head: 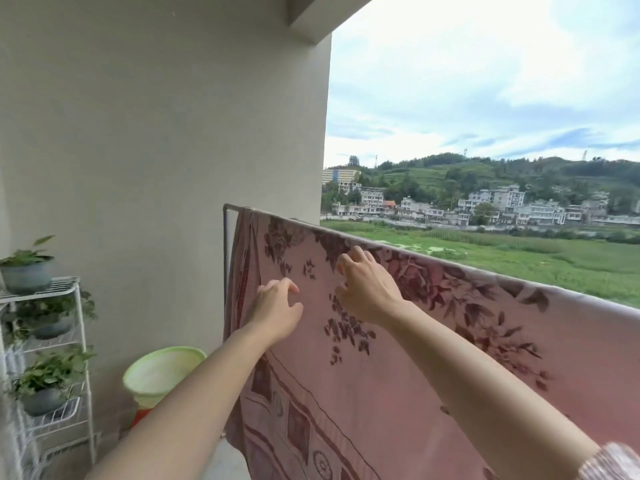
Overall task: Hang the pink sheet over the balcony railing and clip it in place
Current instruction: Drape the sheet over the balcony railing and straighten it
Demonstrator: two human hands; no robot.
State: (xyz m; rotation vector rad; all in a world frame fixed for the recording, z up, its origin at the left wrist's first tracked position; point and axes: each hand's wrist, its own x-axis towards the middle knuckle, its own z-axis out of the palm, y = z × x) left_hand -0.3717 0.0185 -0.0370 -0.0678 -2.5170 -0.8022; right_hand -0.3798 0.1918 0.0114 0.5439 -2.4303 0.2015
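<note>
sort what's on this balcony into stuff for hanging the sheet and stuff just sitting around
For the job: pink sheet, railing, left hand, right hand. No clips in view.
Just lying about: white wire rack, potted plants, green basin.

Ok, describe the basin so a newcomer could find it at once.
Follow the beige wall down to its foot. Between the white plant rack and the pink sheet sits the basin: round, pale green, unlike the grey pots beside it.
</note>
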